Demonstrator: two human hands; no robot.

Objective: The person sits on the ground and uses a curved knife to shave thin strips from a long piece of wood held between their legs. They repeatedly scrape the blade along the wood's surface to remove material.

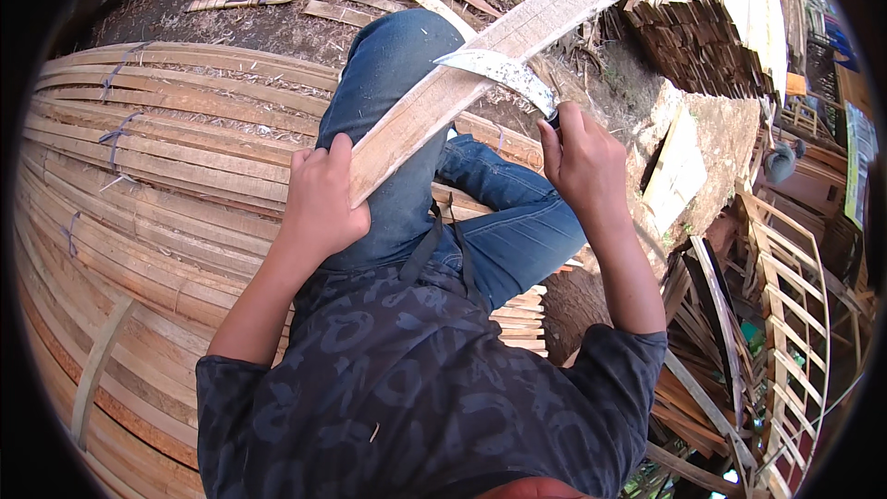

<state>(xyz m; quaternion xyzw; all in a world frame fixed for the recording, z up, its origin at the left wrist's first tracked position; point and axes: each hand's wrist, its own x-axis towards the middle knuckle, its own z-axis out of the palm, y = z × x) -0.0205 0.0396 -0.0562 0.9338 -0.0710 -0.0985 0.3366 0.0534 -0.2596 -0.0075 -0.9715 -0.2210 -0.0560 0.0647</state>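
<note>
A flat, rough-sawn wooden board point(416, 115) slants across my raised knee, its far end up and to the right. My left hand point(323, 192) is closed around the board's near end. In my right hand point(588, 155) is the dark handle of a sickle point(506, 70), mostly hidden by the fingers. Its curved, pale, speckled metal blade lies across the board's upper face, with the tip pointing left. Whether the edge touches the wood I cannot tell.
Tied bundles of long wooden strips point(157, 139) lie to my left. A tall stack of thin boards point(711, 23) stands at the far right. Shavings and offcuts point(249, 0) litter the ground ahead. A wooden ladder-like frame point(790, 323) leans at the right.
</note>
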